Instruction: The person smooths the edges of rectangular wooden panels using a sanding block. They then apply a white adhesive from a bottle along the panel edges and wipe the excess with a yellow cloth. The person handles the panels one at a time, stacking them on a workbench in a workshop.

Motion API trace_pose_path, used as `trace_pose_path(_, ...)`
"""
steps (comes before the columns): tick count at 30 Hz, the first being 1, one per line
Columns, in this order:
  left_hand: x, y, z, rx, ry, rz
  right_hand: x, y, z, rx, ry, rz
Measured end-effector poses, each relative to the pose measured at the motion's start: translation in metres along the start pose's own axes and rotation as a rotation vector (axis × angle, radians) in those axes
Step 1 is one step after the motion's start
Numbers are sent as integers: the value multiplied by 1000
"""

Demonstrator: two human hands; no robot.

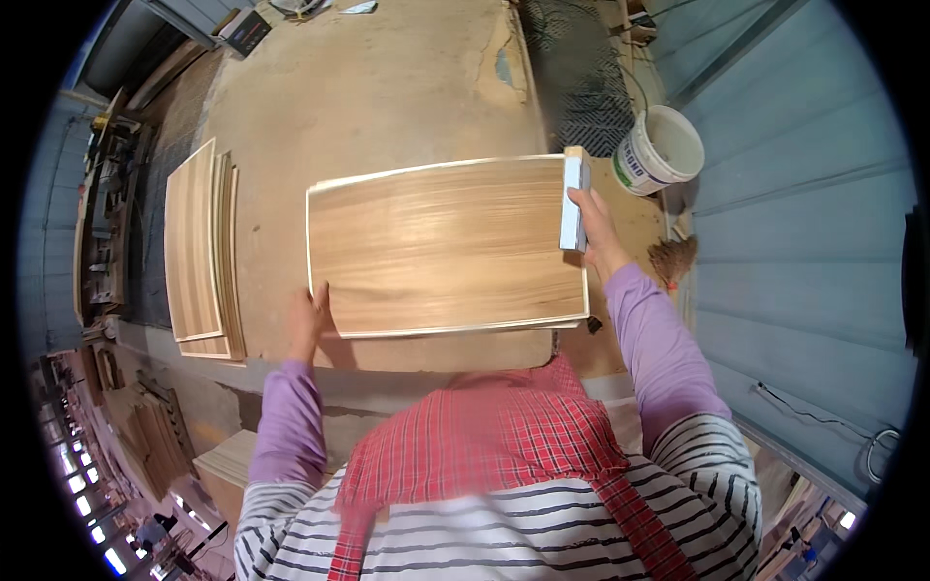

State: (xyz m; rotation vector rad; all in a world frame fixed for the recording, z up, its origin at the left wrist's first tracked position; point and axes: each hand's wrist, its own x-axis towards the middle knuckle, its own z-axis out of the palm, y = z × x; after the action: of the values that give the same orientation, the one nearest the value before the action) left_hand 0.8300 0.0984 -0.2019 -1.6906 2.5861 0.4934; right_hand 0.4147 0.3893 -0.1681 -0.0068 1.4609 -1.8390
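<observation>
A rectangular wood-grain panel (446, 247) with pale edges lies on the worktable in front of me, seemingly on top of at least one more board. My left hand (308, 315) grips its near left corner, thumb along the edge. In my right hand (599, 225) is a long wooden block (573, 205) with a pale bluish-white face, like a sanding block. It stands along the panel's right edge, my thumb over its side. The underside of the block and most of my right fingers are hidden.
More wood-grain panels (199, 252) are stacked at the left of the table (387, 87). To the right are a white bucket (678, 145), a brush (673, 258) and a grey metal wall (794, 194). A dark box (244, 34) sits at the far left.
</observation>
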Motion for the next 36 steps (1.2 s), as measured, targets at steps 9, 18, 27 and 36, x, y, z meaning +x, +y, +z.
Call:
trace_pose_path(9, -76, -10, -19, -164, 238, -19, -11, -12, -2, -191, -11, -131)
trace_pose_path(18, 25, 237, 50, -288, 402, 773, -107, 35, -67, -785, -24, -253)
trace_pose_path(27, 38, 339, 72, -111, 279, 610, -123, 30, -68, -1037, -36, -233)
trace_pose_path(36, 34, 341, 67, -100, 290, 584, 8, 16, -4, -1089, 9, -385)
